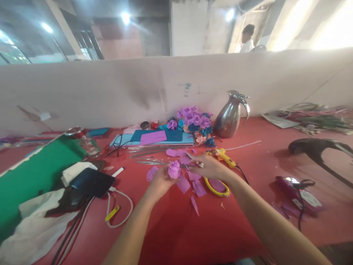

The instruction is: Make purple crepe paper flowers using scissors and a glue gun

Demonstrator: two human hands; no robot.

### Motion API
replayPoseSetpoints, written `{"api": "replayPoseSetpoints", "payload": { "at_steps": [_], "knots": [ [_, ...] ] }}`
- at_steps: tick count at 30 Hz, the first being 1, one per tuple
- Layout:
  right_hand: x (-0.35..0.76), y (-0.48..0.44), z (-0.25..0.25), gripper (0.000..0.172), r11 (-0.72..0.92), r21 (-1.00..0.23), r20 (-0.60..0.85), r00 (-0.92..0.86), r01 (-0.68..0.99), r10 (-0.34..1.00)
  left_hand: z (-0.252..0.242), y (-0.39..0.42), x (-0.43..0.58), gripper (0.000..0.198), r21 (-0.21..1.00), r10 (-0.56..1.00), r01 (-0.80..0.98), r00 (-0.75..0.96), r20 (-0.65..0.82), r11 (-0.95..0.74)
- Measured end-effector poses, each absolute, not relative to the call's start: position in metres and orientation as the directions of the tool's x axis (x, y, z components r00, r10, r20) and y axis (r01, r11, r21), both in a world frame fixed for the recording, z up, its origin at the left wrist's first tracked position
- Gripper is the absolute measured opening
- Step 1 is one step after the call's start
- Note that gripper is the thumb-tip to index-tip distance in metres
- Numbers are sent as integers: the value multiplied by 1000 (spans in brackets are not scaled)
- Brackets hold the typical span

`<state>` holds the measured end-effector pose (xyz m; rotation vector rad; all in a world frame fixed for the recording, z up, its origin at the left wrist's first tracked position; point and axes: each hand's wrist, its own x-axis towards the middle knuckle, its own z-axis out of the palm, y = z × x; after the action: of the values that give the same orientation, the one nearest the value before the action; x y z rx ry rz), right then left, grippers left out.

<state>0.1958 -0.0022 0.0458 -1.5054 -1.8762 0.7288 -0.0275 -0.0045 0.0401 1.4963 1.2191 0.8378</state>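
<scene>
My left hand (pixel 160 179) is closed around a small purple paper rose (pixel 174 169), held just above the red tabletop (pixel 176 228). My right hand (pixel 209 166) sits to the right of the rose with its fingers bent over purple paper scraps (pixel 193 176); a thin grey piece shows by its fingertips, and I cannot make out what it is. Loose purple petals (pixel 183 184) lie under and in front of both hands. A yellow glue gun (pixel 224 157) lies just behind my right hand, and yellow-handled scissors (pixel 217 188) lie under its wrist.
A bunch of purple and blue paper flowers (pixel 194 123) and a metal jug (pixel 230 115) stand by the white partition (pixel 110 88). Coloured sheets (pixel 154 137), green paper (pixel 33 173), a dark phone (pixel 92 182) with cable lie left. A purple device (pixel 299 195) lies right. A person stands beyond the partition.
</scene>
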Motion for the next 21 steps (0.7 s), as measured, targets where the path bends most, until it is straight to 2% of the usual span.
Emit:
{"api": "replayPoseSetpoints", "payload": {
  "at_steps": [1,4,7,10,13,16,21],
  "knots": [
    [182,-2,45,8,263,-782,98,-306,564,947,43,-4,-24,19,958,957,283,287,-48,-36],
    [158,0,43,5,274,-843,88,-384,462,919,49,1,-19,13,953,939,280,344,16,-119],
    [156,2,44,13,202,-877,59,-319,436,946,49,6,-20,21,958,951,258,305,43,-126],
    [165,3,47,28,155,-912,76,-213,381,974,48,12,-21,27,958,965,251,251,76,-140],
    [173,2,50,38,85,-984,85,-7,154,996,45,16,-18,22,958,972,221,186,142,-182],
    [177,0,49,44,20,-994,6,125,-111,992,37,17,-12,30,967,983,183,95,160,-175],
    [171,-1,40,42,-44,-918,-135,206,-395,969,18,14,-3,29,995,997,-96,74,-14,22]
  ]
}}
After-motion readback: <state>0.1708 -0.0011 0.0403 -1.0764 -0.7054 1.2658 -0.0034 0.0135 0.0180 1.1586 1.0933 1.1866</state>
